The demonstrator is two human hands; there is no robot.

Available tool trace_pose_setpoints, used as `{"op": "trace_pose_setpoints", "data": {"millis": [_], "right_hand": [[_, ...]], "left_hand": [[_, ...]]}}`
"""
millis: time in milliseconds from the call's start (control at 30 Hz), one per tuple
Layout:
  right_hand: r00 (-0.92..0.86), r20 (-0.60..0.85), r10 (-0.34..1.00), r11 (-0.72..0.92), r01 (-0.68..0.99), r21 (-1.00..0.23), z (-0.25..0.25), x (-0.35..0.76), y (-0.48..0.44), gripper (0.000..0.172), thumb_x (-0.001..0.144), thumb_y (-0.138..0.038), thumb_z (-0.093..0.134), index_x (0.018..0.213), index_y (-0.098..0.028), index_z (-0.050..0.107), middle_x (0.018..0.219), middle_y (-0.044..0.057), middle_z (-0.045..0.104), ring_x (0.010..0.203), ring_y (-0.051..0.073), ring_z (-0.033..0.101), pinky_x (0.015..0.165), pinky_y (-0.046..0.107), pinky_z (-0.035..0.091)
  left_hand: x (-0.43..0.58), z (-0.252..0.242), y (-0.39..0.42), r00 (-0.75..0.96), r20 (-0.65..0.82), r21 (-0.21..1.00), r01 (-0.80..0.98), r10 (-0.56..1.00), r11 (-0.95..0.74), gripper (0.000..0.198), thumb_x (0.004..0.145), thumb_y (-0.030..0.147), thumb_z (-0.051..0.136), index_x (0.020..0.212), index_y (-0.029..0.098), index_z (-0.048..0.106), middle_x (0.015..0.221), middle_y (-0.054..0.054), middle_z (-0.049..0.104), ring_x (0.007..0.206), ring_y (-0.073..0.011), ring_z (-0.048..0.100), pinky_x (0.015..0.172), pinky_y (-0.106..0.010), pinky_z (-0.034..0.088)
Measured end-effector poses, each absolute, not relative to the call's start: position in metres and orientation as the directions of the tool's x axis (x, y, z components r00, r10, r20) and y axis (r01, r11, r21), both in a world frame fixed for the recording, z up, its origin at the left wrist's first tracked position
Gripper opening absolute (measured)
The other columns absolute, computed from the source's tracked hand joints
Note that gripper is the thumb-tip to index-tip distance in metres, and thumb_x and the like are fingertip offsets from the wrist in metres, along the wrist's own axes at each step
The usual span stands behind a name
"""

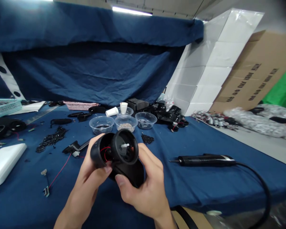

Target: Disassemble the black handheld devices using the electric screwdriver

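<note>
Both of my hands hold a black plastic housing point(119, 156) made of two round cups joined together, with red wires and a white shaft showing inside. My left hand point(91, 173) grips the left cup from below and behind, thumb pressed on its front. My right hand point(145, 184) wraps around the right side and lower body, thumb across the bottom. The assembly is lifted above the blue cloth table point(193, 184).
An electric screwdriver point(205, 160) with a black cable lies to the right. Clear plastic bowls point(125, 122) with small parts and white paper cups point(123, 108) stand behind. Black parts, a red wire point(59, 171), a white box point(3, 162) lie left. Cardboard boxes point(252, 73) stack at right.
</note>
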State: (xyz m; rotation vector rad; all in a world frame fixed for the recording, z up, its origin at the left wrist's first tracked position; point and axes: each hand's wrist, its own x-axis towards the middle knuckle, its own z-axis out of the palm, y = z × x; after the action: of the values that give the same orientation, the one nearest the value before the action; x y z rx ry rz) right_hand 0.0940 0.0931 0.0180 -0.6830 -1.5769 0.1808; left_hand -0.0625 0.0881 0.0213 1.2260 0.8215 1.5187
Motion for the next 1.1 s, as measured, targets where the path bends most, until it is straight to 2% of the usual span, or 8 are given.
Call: {"op": "trace_pose_setpoints", "data": {"millis": [167,267,400,700,833,900,1000,1100], "right_hand": [[-0.013,0.845,0.535,0.795,0.346,-0.498,0.015,0.095,0.096,0.029,0.085,-0.026,0.079,0.113,-0.019,0.078,0.115,0.009,0.072,0.103,0.021,0.073,0.088,0.033,0.064],[-0.083,0.818,0.570,0.797,0.299,-0.525,0.013,0.097,0.098,0.030,0.088,-0.028,0.083,0.116,-0.019,0.080,0.123,0.010,0.069,0.112,0.021,0.074,0.099,0.032,0.064],[-0.170,0.775,0.609,0.786,0.263,-0.559,0.012,0.102,0.099,0.032,0.097,-0.030,0.081,0.126,-0.018,0.078,0.130,0.011,0.068,0.119,0.021,0.073,0.107,0.030,0.062],[-0.362,0.569,0.739,0.674,0.426,-0.604,0.012,0.106,0.094,0.050,0.113,-0.047,0.063,0.155,-0.020,0.064,0.156,0.018,0.053,0.144,0.031,0.060,0.125,0.049,0.056],[-0.404,0.552,0.729,0.683,0.385,-0.620,0.015,0.121,0.095,0.057,0.106,-0.054,0.073,0.154,-0.023,0.069,0.160,0.017,0.054,0.155,0.034,0.051,0.132,0.055,0.048],[-0.303,0.654,0.693,0.718,0.213,-0.662,0.014,0.127,0.097,0.060,0.105,-0.058,0.074,0.156,-0.026,0.069,0.160,0.014,0.059,0.152,0.032,0.056,0.130,0.052,0.050],[0.142,0.758,0.636,0.771,-0.085,-0.631,0.011,0.126,0.096,0.045,0.116,-0.054,0.055,0.147,-0.031,0.076,0.146,0.009,0.074,0.136,0.026,0.071,0.118,0.046,0.059],[0.234,0.767,0.597,0.801,-0.134,-0.583,0.013,0.114,0.090,0.052,0.118,-0.053,0.045,0.109,-0.028,0.089,0.108,0.005,0.087,0.111,0.025,0.081,0.108,0.047,0.064]], "left_hand": [[-0.072,0.016,0.091,0.155,0.351,0.915,-0.267,0.923,-0.303,0.067,0.094,0.065,0.087,0.149,0.028,0.073,0.141,-0.011,0.078,0.134,-0.0356,0.074,0.109,-0.040,0.066],[-0.079,0.017,0.104,0.242,0.472,0.881,-0.158,0.848,-0.446,0.060,0.092,0.066,0.089,0.136,0.026,0.080,0.128,-0.011,0.080,0.118,-0.0320,0.079,0.096,-0.035,0.069],[-0.085,0.024,0.115,0.208,0.606,0.779,0.044,0.768,-0.626,0.057,0.090,0.074,0.086,0.121,0.026,0.083,0.117,-0.007,0.079,0.107,-0.0263,0.076,0.094,-0.032,0.065],[-0.095,0.023,0.109,0.270,0.610,0.654,0.358,0.745,-0.666,0.047,0.112,0.062,0.064,0.146,0.030,0.067,0.139,-0.007,0.072,0.127,-0.0238,0.072,0.113,-0.032,0.056],[-0.093,0.020,0.105,0.209,0.637,0.642,0.389,0.742,-0.661,0.058,0.108,0.070,0.066,0.145,0.025,0.064,0.140,-0.009,0.073,0.129,-0.0254,0.074,0.111,-0.032,0.058],[-0.090,0.020,0.103,0.245,0.623,0.659,0.347,0.743,-0.667,0.064,0.106,0.072,0.068,0.148,0.024,0.063,0.140,-0.010,0.073,0.129,-0.0264,0.074,0.110,-0.032,0.059],[-0.080,0.022,0.099,0.404,0.528,0.714,0.264,0.747,-0.648,0.063,0.104,0.068,0.074,0.150,0.026,0.063,0.140,-0.009,0.075,0.125,-0.0278,0.076,0.104,-0.032,0.062],[-0.067,0.023,0.096,0.612,0.396,0.751,0.214,0.685,-0.625,0.059,0.100,0.066,0.079,0.144,0.027,0.072,0.134,-0.008,0.078,0.117,-0.0305,0.077,0.097,-0.033,0.063]]}}
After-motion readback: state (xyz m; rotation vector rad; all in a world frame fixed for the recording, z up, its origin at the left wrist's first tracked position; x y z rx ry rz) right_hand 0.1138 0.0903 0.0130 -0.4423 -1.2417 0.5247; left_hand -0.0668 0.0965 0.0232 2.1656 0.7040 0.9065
